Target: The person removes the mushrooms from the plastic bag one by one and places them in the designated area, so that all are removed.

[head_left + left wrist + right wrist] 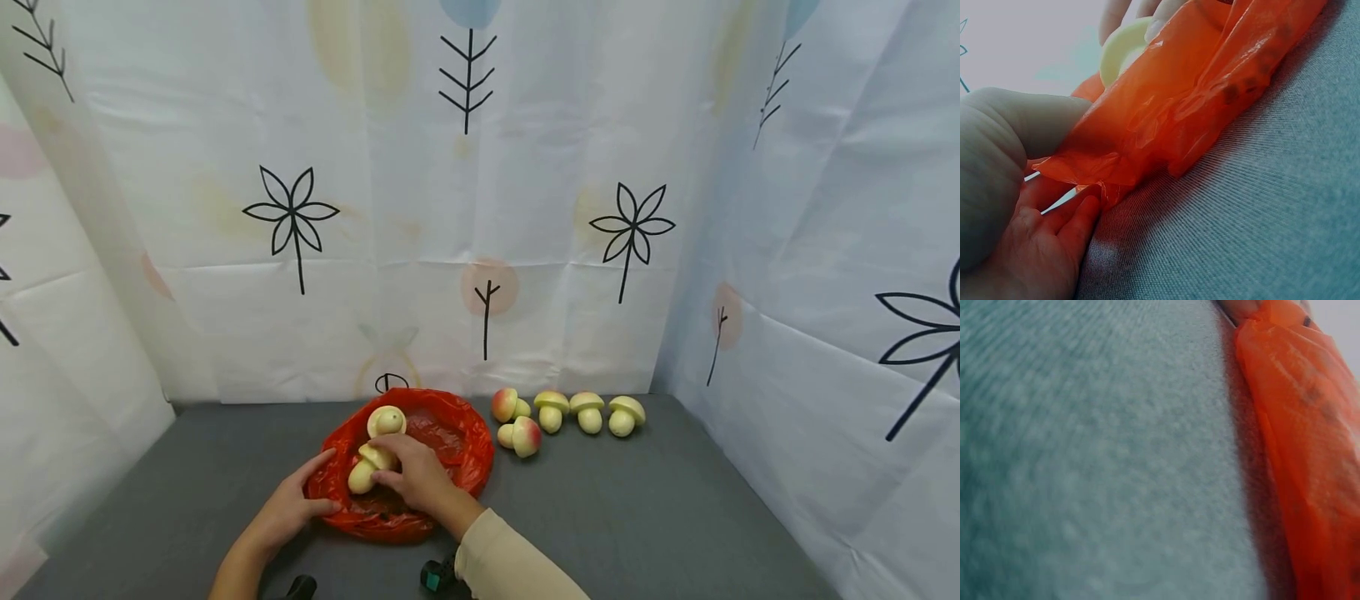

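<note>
A red plastic bag (475, 433) lies spread open on the grey table, its rim turned out in a rough ring. My left hand (288, 508) pinches the bag's left edge, thumb (1054, 122) over the plastic and fingers beneath it. Inside the bag, my right hand (423, 475) grips a pale yellow toy mushroom (362, 478) by its cap, the stem pointing down and left. Just behind it in the bag is another toy mushroom (387, 420), stem facing up. The right wrist view shows mainly table cloth and the bag's side (1310, 456).
To the right of the bag stand several more toy mushrooms: pale yellow ones (587, 412) in a row, and two with reddish caps (527, 437) nearer the bag. A patterned white curtain (405, 317) encloses the grey table (600, 517). Dark devices (437, 577) sit at the wrists.
</note>
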Demonstrator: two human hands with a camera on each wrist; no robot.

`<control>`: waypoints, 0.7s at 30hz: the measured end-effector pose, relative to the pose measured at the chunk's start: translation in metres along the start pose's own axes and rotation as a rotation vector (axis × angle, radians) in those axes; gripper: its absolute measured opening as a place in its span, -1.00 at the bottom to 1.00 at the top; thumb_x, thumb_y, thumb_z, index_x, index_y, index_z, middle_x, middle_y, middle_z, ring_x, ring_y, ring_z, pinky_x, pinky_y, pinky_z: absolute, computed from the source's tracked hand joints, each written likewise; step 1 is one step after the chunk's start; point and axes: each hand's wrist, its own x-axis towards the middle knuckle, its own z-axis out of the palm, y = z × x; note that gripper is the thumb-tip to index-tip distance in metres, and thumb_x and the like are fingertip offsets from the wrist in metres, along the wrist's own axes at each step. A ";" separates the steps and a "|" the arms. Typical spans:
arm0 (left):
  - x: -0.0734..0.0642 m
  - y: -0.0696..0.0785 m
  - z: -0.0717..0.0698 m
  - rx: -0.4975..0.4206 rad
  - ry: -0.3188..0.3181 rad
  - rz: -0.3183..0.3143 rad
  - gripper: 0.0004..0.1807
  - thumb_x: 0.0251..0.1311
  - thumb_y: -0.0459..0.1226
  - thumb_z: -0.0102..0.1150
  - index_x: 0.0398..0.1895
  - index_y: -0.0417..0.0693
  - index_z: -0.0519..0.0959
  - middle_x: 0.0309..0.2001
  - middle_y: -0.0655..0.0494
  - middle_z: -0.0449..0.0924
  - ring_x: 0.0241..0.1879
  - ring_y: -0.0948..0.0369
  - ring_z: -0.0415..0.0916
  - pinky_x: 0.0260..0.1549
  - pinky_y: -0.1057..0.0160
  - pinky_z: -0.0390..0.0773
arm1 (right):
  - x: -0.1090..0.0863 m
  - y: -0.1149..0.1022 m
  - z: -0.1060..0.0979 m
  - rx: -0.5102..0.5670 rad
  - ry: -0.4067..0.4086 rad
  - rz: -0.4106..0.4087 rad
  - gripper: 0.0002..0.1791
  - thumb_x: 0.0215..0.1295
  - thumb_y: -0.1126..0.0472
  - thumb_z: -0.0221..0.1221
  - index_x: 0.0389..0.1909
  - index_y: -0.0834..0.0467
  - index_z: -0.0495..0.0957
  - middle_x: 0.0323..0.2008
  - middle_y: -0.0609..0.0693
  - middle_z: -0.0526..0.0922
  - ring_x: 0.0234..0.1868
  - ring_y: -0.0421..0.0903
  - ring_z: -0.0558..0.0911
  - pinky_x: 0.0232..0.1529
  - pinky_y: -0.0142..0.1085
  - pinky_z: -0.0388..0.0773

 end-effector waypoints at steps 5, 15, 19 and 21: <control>0.000 0.000 0.000 -0.003 -0.007 -0.010 -0.02 0.01 -0.33 0.39 0.51 -0.13 0.08 0.44 -0.42 -0.08 0.37 -0.32 -0.07 0.22 -0.26 0.16 | -0.002 0.000 -0.008 -0.030 0.020 0.015 -0.48 0.19 0.03 0.33 0.19 -0.01 0.53 0.14 -0.13 0.56 0.16 -0.23 0.50 0.13 -0.31 0.43; 0.001 0.001 -0.001 -0.013 0.001 -0.026 -0.01 0.00 -0.35 0.39 0.51 -0.13 0.08 0.44 -0.41 -0.10 0.36 -0.30 -0.03 0.17 -0.16 0.28 | -0.004 0.009 -0.030 -0.100 0.083 -0.065 -0.47 0.17 0.03 0.35 0.18 0.00 0.54 0.14 -0.08 0.58 0.18 -0.19 0.51 0.14 -0.29 0.43; 0.001 0.002 0.000 -0.020 0.000 -0.027 -0.01 0.00 -0.35 0.39 0.51 -0.14 0.07 0.44 -0.43 -0.10 0.36 -0.31 -0.04 0.19 -0.19 0.24 | -0.007 0.013 -0.042 -0.084 0.088 -0.090 -0.48 0.18 0.05 0.35 0.18 0.00 0.54 0.13 -0.11 0.57 0.17 -0.22 0.51 0.13 -0.33 0.43; 0.000 0.003 0.000 -0.022 0.001 -0.033 -0.01 0.00 -0.36 0.39 0.51 -0.15 0.07 0.44 -0.43 -0.11 0.36 -0.31 -0.05 0.20 -0.21 0.22 | -0.009 0.014 -0.048 -0.080 0.087 -0.100 -0.48 0.19 0.06 0.34 0.19 0.01 0.53 0.14 -0.11 0.56 0.16 -0.22 0.51 0.13 -0.33 0.43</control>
